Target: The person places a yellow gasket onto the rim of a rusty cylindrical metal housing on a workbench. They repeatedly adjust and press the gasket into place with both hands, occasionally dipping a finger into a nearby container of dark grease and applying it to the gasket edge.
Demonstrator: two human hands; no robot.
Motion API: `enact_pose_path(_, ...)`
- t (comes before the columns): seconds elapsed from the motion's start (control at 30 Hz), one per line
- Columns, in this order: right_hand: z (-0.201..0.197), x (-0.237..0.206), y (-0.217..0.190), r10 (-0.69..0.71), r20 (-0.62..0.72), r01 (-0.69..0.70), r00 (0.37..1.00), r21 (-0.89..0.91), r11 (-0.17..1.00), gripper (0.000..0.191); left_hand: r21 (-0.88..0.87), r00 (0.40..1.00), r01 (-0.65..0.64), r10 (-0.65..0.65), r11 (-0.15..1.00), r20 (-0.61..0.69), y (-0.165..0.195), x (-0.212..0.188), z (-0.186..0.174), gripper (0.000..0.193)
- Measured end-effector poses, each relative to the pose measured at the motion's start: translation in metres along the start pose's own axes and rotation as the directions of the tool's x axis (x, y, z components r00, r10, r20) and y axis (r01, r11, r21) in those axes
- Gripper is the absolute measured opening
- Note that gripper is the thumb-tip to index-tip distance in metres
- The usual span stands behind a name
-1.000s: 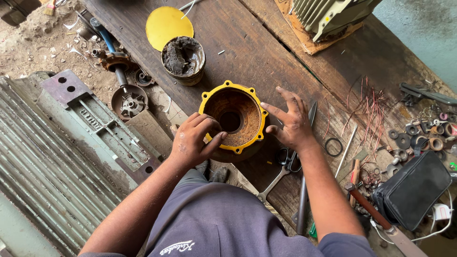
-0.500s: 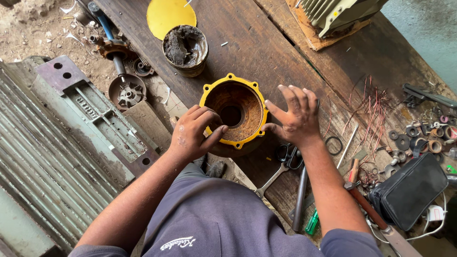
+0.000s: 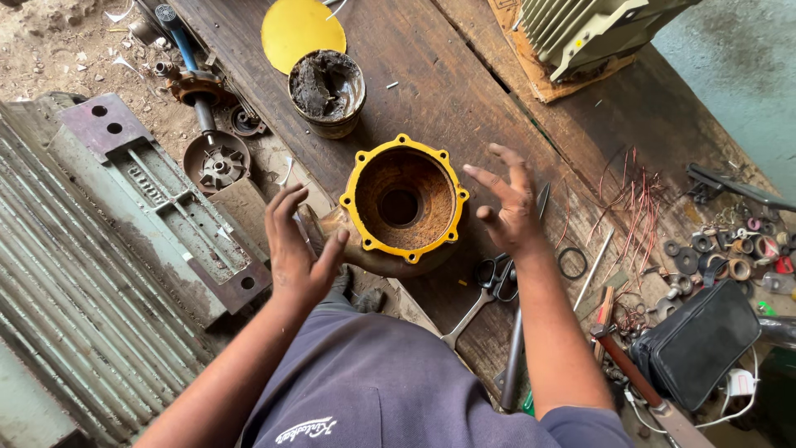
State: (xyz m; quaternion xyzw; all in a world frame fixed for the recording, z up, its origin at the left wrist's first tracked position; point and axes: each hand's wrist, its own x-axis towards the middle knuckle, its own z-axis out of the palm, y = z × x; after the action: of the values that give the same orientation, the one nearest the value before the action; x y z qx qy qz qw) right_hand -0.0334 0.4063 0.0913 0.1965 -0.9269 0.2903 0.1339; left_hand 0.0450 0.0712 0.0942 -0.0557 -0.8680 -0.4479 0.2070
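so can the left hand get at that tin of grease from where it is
Probably yes. The left hand is open beside the yellow housing, and the grease tin stands further up the bench, with only bare wood between, so it looks like a plain forward reach.

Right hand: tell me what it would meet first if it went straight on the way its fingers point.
The right hand points its open fingers left, toward the yellow-rimmed rusty housing. Its yellow rim would likely be met first, though the hand may hover slightly above it; depth is unclear.

Rusty, yellow-painted metal housing (image 3: 404,202) on rough, worn wooden bench (image 3: 464,91).
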Motion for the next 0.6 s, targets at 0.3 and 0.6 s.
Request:
enact_pose_path(0.3, -0.001, -0.007, 0.007, 0.017, 0.175, -0.067, 0.984, 0.281, 0.957, 0.088, -0.078, 0.997, 0.068, -0.066, 0.995, 0.033, -0.014, -0.016, 0.022, 0.081)
enact_pose_path(0.6, 0.006, 0.012, 0.007, -0.006, 0.166, -0.048, 0.986, 0.319, 0.947, 0.09, -0.077, 0.998, 0.05, -0.048, 0.996, 0.03, -0.015, -0.017, 0.024, 0.074)
